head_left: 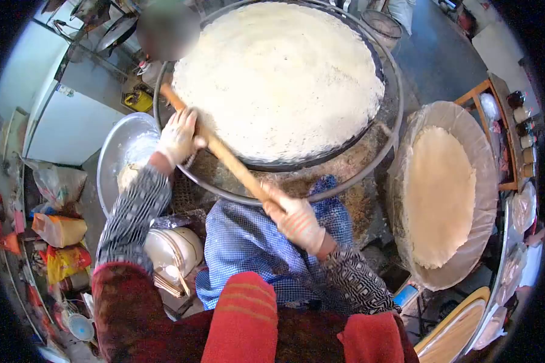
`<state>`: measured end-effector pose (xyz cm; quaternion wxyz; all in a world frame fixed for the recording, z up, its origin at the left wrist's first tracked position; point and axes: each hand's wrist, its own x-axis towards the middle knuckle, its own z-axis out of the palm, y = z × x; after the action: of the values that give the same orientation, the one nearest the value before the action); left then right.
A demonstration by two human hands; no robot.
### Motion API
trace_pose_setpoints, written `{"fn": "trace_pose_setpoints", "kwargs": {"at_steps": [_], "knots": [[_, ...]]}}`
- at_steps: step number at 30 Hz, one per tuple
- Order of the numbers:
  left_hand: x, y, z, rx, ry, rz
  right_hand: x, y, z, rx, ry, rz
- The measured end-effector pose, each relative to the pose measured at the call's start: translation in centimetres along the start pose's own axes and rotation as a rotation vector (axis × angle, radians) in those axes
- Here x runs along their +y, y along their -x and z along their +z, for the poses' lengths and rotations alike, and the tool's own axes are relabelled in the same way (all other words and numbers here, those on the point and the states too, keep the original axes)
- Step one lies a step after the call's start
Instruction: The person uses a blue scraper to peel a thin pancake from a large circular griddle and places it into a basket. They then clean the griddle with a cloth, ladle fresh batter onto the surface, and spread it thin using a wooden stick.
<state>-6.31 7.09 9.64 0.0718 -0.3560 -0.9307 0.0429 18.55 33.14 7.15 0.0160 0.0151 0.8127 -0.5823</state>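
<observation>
Both hands are on the wooden handle (224, 154), which runs from eleven o'clock down to five across the near rim of the big round griddle (389, 130). The left hand (178, 136) has a clenched grip high on the handle; the right hand (298, 222) grasps it low. The white batter sheet (278, 78) covers nearly the whole plate, sitting at twelve o'clock from the body. Good form here, I'd say, means keeping the handle low and level, pressure even, and sweeping so the sheet stays thin. A finished stack (437, 193) rests at three o'clock.
</observation>
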Motion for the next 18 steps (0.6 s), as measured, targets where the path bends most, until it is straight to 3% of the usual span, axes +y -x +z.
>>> {"fn": "trace_pose_setpoints", "kwargs": {"at_steps": [1,3,5,7,9,11,12,13,14,16,18], "knots": [[-0.1,1.9,0.2,0.003,0.004,0.009,-0.2,1.2,0.7,0.04,0.104,-0.084],[2.3,3.4,-0.3,0.079,-0.019,0.022,-0.8,4.4,0.2,0.003,0.065,-0.004],[6.6,0.3,-2.8,0.167,0.071,0.092,0.3,7.5,-0.1,0.277,0.022,-0.129],[10.7,-5.9,-4.6,0.302,0.287,0.335,-2.4,9.8,-2.6,0.266,-0.194,0.382],[14.5,-12.4,-4.5,0.351,0.362,0.5,-2.3,9.9,-3.8,0.348,-0.189,0.371],[17.9,-19.1,-2.0,0.44,0.297,0.612,-3.5,8.3,-5.1,0.564,-0.457,0.418],[17.5,-20.7,-1.9,0.47,0.302,0.612,-4.0,7.0,-6.0,0.511,-0.506,0.472],[17.7,-22.0,-1.4,0.247,0.257,0.598,-3.8,6.0,-6.7,0.529,-0.482,0.468],[18.0,-22.9,-0.7,0.013,0.215,0.589,-3.2,5.2,-7.2,0.415,-0.531,0.461],[15.8,-22.7,-1.5,-0.086,0.167,0.505,-3.6,3.3,-7.4,0.308,-0.591,0.537],[11.8,-21.6,1.1,0.067,0.171,0.483,-2.5,2.0,-6.8,0.203,-0.63,0.458]]}}
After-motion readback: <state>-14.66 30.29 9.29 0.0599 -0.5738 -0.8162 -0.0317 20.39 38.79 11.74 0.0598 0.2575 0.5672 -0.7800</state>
